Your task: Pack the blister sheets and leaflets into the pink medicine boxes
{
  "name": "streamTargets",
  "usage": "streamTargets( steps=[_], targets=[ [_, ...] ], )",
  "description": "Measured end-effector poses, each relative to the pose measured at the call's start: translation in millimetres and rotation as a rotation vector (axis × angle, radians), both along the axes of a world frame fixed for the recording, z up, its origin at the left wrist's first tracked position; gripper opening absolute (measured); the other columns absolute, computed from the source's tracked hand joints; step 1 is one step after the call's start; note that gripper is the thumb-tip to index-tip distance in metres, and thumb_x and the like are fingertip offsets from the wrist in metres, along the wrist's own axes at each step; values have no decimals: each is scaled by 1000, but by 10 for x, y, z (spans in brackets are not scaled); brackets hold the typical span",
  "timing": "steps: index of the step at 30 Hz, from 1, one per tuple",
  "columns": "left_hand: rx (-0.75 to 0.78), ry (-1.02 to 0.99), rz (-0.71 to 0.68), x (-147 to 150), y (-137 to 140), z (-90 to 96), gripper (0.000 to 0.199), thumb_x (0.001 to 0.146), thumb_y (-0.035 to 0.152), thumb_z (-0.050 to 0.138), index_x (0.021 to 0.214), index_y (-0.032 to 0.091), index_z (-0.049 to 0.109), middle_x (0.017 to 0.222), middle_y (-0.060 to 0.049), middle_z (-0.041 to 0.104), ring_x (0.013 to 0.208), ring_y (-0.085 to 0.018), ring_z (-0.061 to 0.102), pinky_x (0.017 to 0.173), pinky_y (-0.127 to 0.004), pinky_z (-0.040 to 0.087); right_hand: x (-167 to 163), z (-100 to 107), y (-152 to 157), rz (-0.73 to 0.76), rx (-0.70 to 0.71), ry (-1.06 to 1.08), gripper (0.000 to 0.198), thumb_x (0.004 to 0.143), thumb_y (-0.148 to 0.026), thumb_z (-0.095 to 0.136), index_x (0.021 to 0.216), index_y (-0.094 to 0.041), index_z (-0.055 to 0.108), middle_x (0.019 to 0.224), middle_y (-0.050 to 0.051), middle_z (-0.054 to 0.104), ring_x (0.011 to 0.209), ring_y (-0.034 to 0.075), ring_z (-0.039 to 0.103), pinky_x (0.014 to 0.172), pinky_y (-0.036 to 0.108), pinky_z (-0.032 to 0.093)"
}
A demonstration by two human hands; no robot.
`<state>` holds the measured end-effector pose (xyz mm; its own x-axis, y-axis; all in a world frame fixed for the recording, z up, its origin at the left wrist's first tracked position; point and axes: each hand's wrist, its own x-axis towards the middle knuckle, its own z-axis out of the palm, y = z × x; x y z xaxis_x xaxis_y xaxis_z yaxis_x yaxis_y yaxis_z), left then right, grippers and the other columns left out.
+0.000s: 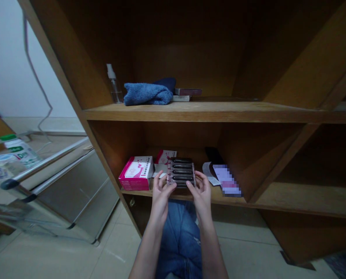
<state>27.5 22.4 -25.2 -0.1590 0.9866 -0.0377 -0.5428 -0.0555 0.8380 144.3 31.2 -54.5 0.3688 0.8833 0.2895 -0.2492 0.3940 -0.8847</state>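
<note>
Pinching vial tray (pixel 181 172), left grip (pixel 161 193) and right grip (pixel 202 192), at wooden shelf (pixel 219 198); tiled floor (pixel 239 252) below.

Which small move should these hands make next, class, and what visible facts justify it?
Probably lower the tray of dark vials toward the lower shelf, keeping it level: the left hand and right hand hold its opposite ends near the shelf's front edge.
</note>
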Motion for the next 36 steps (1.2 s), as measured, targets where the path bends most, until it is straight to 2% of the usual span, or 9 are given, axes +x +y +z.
streamTargets(
  steps=[4,7,10,13,16,21,26,33,36],
  targets=[
    [104,-14,-12,-24,-6,-33,72,56,11,74,118,30,43,117,-3,55,104,-18,57,85,-28,45,-2,37,-23,35,21,40,63,66,-27,73,121,-27,43,126,7,50,117,22,49,96,40,43],
    [208,2,-37,-46,-14,-45,78,54,10,75,121,31,40,116,-4,55,105,-19,56,87,-29,45,23,66,-58,142,29,32,72,65,-24,73,128,-27,38,133,7,46,123,22,44,103,42,37],
    [293,28,-76,-78,-21,-47,82,52,7,75,123,30,39,113,-4,57,102,-18,57,84,-28,45,53,43,-79,232,10,18,75,62,-22,74,128,-25,39,132,8,49,121,23,46,105,44,34],
    [309,87,-80,-94,-19,-51,78,52,4,71,120,29,42,106,-2,58,92,-16,59,76,-25,47,75,-4,-83,217,8,-32,78,59,-19,75,128,-25,39,131,8,49,121,24,46,106,46,33],
    [283,158,-37,-84,-11,-48,69,51,3,67,114,26,48,97,-2,60,88,-16,59,72,-24,47,76,-18,-91,159,45,-118,75,58,-14,74,126,-26,42,133,7,47,124,24,43,107,45,31],
    [273,261,69,-61,-13,-21,52,48,3,66,97,20,58,81,0,61,80,-17,61,73,-25,48,46,16,-114,164,156,-202,61,61,-10,69,116,-27,50,119,4,55,112,21,53,100,38,41],
    [283,223,105,-70,-11,-45,48,47,2,63,91,21,61,83,0,64,83,-17,62,73,-25,48,47,8,-106,133,170,-283,61,61,-9,70,116,-27,51,120,5,55,112,22,52,101,41,39],
    [282,132,52,-106,11,-125,56,48,3,57,101,22,60,98,-2,64,93,-19,59,77,-26,47,85,52,-139,192,113,-307,83,68,-17,68,139,-29,26,138,7,41,125,24,42,105,44,34],
    [256,122,17,-108,11,-127,56,53,6,57,107,22,58,106,-4,63,98,-20,58,81,-28,46,87,114,-160,256,85,-228,92,70,-22,69,143,-29,13,136,8,44,121,23,46,101,42,39]
  ],
)
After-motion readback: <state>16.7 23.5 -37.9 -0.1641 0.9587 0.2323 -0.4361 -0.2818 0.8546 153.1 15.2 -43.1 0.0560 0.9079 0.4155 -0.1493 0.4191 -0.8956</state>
